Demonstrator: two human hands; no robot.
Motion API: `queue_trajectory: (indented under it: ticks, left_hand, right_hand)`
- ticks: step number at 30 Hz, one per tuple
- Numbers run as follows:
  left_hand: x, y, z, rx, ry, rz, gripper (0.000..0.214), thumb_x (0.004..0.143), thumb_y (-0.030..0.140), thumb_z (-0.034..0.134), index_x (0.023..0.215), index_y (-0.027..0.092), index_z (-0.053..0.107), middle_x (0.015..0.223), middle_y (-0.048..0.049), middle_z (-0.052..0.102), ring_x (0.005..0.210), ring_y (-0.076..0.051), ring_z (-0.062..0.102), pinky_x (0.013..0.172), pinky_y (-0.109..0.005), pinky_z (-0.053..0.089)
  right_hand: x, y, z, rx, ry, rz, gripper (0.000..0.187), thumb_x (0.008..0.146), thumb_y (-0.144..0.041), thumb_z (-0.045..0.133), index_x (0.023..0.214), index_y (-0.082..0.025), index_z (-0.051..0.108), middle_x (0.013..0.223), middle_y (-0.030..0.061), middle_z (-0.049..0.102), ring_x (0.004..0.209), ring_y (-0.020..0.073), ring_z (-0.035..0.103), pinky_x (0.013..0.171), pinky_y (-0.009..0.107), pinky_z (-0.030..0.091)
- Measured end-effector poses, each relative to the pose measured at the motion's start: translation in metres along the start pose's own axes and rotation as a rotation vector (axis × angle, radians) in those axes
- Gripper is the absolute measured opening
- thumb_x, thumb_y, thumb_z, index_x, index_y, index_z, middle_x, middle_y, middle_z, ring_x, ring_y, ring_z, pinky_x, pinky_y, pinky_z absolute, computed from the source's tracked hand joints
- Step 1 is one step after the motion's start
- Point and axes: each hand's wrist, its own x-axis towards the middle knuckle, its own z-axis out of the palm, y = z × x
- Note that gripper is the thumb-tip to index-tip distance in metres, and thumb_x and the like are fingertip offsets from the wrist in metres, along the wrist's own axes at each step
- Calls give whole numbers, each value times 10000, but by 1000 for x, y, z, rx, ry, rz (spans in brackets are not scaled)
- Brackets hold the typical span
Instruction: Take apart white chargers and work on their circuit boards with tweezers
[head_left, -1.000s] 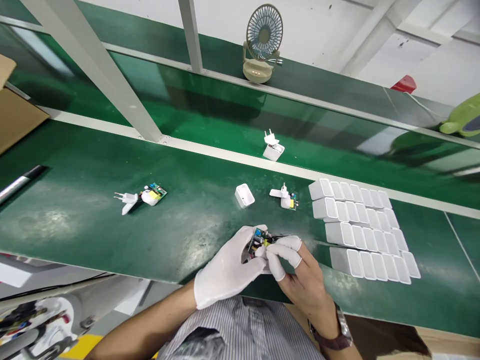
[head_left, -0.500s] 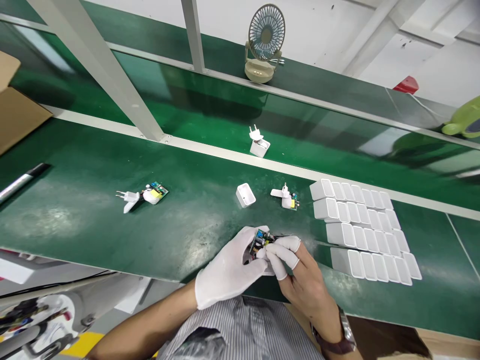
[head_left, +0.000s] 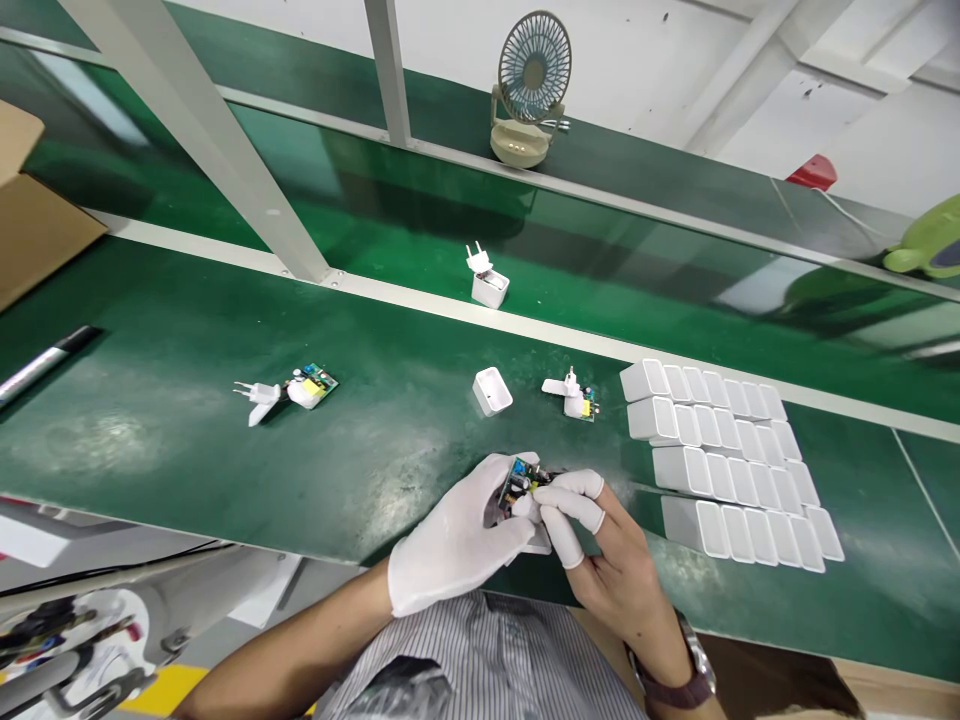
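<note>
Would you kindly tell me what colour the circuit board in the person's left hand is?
The circuit board is green, as the head view shows.

The held circuit board (head_left: 516, 482) is left of the casings (head_left: 721, 474).

Clock read from centre of view. Green worktop (head_left: 375, 420), scuffed, running full width 9 to 3; thin pale seam (head_left: 926, 490) just past 3. Pale metal rail (head_left: 420, 296) along its far edge. Beyond it, a glossier, brighter green strip (head_left: 390, 230), sunk between rails. Grey-white post (head_left: 187, 130) slanting at 10, foot bolted to near rail; second, narrower post (head_left: 388, 70) at 11. Dull green shelf (head_left: 637, 165) behind. White wall (head_left: 637, 60) at 1, small dark specks; pale beams (head_left: 847, 60) toward 2. Grey floor (head_left: 315, 590) between 7 and 8, yellow patch (head_left: 161, 690) lower. Glare (head_left: 105, 440) on worktop near 9.
</note>
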Motion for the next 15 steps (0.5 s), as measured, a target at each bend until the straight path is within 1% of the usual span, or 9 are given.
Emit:
queue_trajectory:
  ticks: [5, 8, 11, 13, 15]
  left_hand:
    - [0, 2, 1, -16, 15, -13, 508, 912, 278, 583, 1397, 211, 446, 1156, -66, 606, 940, -185, 616, 778, -312, 530]
    - [0, 5, 2, -48, 31, -9, 485, 902, 261, 587, 1367, 189, 469, 1146, -67, 592, 929, -176, 606, 776, -303, 527]
    - [0, 8, 3, -68, 52, 3, 464, 901, 242, 589, 1348, 168, 489, 1189, -83, 568, 940, -171, 602, 791, -299, 530]
    - [0, 8, 3, -90, 70, 19, 455, 904, 232, 595, 1344, 162, 500, 1211, -89, 557, 979, -176, 600, 831, -305, 529]
    - [0, 7, 1, -141, 55, 42, 479, 902, 238, 617, 1361, 167, 498, 1188, -84, 573, 1008, -185, 593, 839, -303, 526]
  right_hand:
    - [0, -2, 1, -70, 7, -55, 501, 894, 43, 549, 1341, -182, 559, 1137, 125, 567, 1043, 224, 571, 847, 399, 533]
    - [-4, -4, 2, -193, -16, -90, 544, 882, 38, 559, 1382, -174, 535, 1173, 147, 575, 1071, 253, 568, 860, 431, 533]
    - [-8, -7, 2, -400, -77, -141, 561, 879, -7, 577, 1421, -135, 513, 1191, 184, 592, 1112, 322, 558, 875, 517, 523]
    - [-10, -9, 1, -509, -109, -179, 565, 877, -30, 577, 1431, -116, 509, 1196, 201, 607, 1133, 362, 554, 869, 557, 513]
    - [-11, -11, -1, -486, -75, -173, 566, 869, -13, 574, 1423, -119, 523, 1201, 193, 619, 1133, 350, 568, 870, 540, 519]
